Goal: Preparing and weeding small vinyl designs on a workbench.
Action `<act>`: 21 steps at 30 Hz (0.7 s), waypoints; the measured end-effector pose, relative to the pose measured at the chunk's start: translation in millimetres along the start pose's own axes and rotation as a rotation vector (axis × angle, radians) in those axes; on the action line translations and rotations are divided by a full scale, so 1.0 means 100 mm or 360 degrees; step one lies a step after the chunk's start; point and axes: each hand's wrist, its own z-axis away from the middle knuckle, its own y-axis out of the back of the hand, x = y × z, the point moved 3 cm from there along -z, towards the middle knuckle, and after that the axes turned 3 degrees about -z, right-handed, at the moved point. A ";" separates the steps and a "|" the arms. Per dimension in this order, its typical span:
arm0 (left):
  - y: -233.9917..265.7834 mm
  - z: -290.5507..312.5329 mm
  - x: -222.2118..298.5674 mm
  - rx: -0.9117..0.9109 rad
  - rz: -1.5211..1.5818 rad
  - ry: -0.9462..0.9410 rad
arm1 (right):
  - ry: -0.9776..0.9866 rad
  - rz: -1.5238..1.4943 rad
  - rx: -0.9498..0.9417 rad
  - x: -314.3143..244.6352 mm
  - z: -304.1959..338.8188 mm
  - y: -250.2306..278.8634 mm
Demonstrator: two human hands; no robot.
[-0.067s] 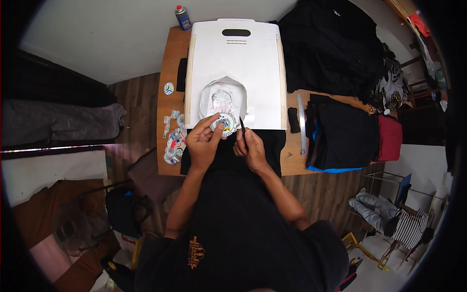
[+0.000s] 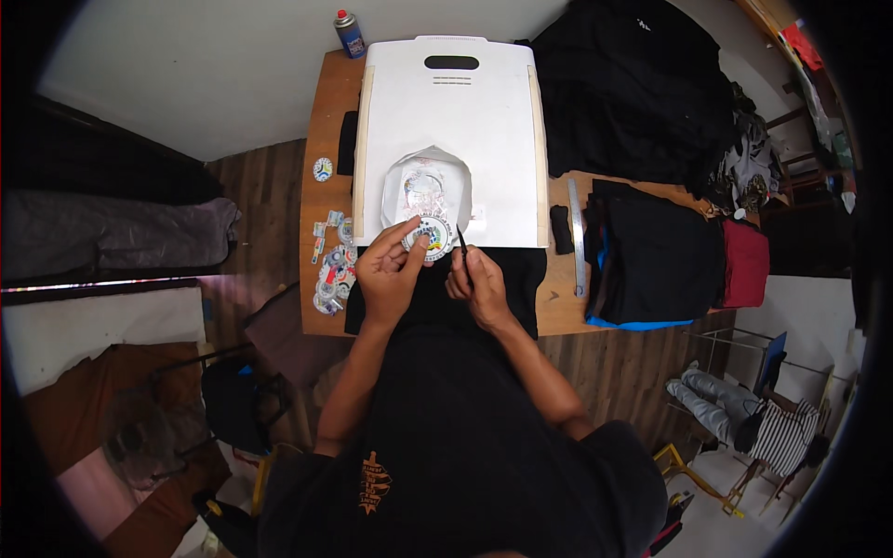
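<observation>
My left hand (image 2: 386, 277) pinches a round white printed patch or transfer (image 2: 432, 244) with a coloured emblem and a dark-lettered rim. Just to its right, my right hand (image 2: 482, 288) grips a thin, dark, pointed tool (image 2: 462, 242), perhaps small snips; its tip points up beside the patch's right edge. Whether the tip touches the patch I cannot tell. Directly beyond both hands is a shallow, many-sided white paper tray (image 2: 458, 177), with clear film and a printed piece (image 2: 423, 189) in it. The tray rests on a large white panel (image 2: 451, 121) with a handle slot.
Several printed cutouts (image 2: 337, 279) lie left of my left hand, and a lone round one (image 2: 323, 168) farther up. A spray can (image 2: 350, 34) stands at the far left corner. To the right are a metal ruler (image 2: 577, 237), folded black garments (image 2: 656, 251) and piled black cloth (image 2: 633, 93).
The pointed tool in my right hand has tilted slightly to the left. My left hand and the patch look unmoved.
</observation>
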 end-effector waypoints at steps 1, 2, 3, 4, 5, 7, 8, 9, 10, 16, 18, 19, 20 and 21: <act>0.00 0.00 0.00 0.0007 -0.0007 -0.0002 | 0.0000 0.0000 0.0000 0.00 0.00 -0.01; 0.00 0.00 0.00 0.0007 -0.0008 -0.0002 | 0.0003 -0.0013 -0.0005 -0.01 0.00 -0.02; 0.00 0.01 0.01 0.0008 -0.0020 -0.0003 | 0.0006 -0.0026 -0.0009 -0.01 0.00 -0.02; 0.00 0.01 0.01 0.0008 -0.0031 -0.0004 | 0.0006 -0.0027 -0.0008 -0.01 0.00 -0.02; 0.00 0.01 0.01 0.0007 -0.0031 -0.0003 | 0.0003 -0.0026 -0.0012 -0.01 0.00 -0.01; -0.01 0.01 0.02 0.0009 -0.0022 0.0000 | 0.0000 -0.0025 -0.0015 0.00 0.00 -0.01; -0.01 0.01 0.02 0.0009 -0.0022 0.0000 | 0.0000 -0.0014 -0.0025 0.00 0.00 -0.01; -0.01 0.01 0.02 0.0004 -0.0020 -0.0010 | 0.0000 -0.0004 -0.0035 0.00 -0.01 -0.01; -0.01 0.01 0.03 0.0000 -0.0018 -0.0020 | 0.0000 -0.0004 -0.0035 0.00 0.00 -0.01; 0.00 0.01 0.01 0.0000 -0.0024 -0.0012 | -0.0002 0.0005 -0.0052 0.00 -0.01 -0.02; 0.00 0.01 0.00 0.0002 -0.0026 -0.0010 | -0.0013 0.0005 -0.0053 0.00 -0.01 -0.01; 0.00 0.01 0.00 0.0003 -0.0028 -0.0007 | -0.0013 0.0005 -0.0053 0.01 -0.01 -0.01; -0.01 0.01 0.01 0.0003 -0.0028 -0.0007 | -0.0018 -0.0005 -0.0050 0.01 -0.01 0.00; -0.01 0.01 0.01 0.0002 -0.0027 -0.0006 | -0.0023 -0.0015 -0.0047 0.02 -0.01 0.00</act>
